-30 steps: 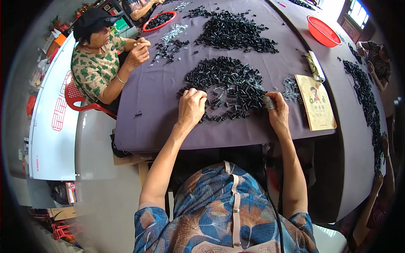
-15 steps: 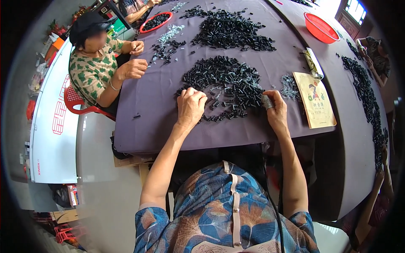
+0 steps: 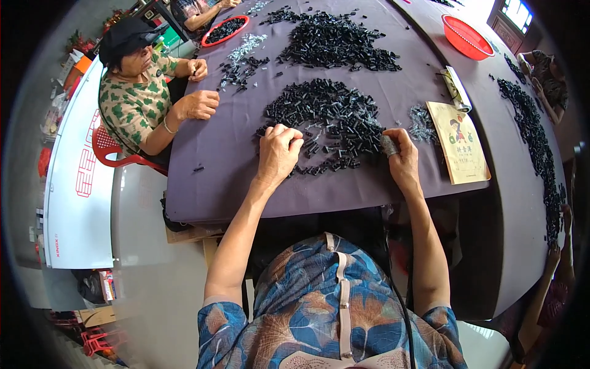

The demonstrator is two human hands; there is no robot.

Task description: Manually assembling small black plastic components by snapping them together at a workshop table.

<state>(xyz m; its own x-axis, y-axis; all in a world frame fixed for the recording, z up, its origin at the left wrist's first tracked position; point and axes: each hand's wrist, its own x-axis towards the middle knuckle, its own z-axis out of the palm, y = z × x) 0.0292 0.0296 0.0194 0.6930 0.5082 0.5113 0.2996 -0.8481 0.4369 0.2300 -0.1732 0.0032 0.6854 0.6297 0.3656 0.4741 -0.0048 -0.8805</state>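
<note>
I'm holding my left grip [image 3: 279, 152] with its fingertips bunched together; from here I can't tell whether they're pinching anything. The black pile [image 3: 322, 106] is lying between it and my right grip [image 3: 403, 157] and spreading beyond both. My right grip is holding its fingers curled near the thumb, its pinch too hidden to tell. Clear bits [image 3: 421, 125] are lying just right of it, a booklet [image 3: 460, 141] farther right on the surface [image 3: 344, 195].
</note>
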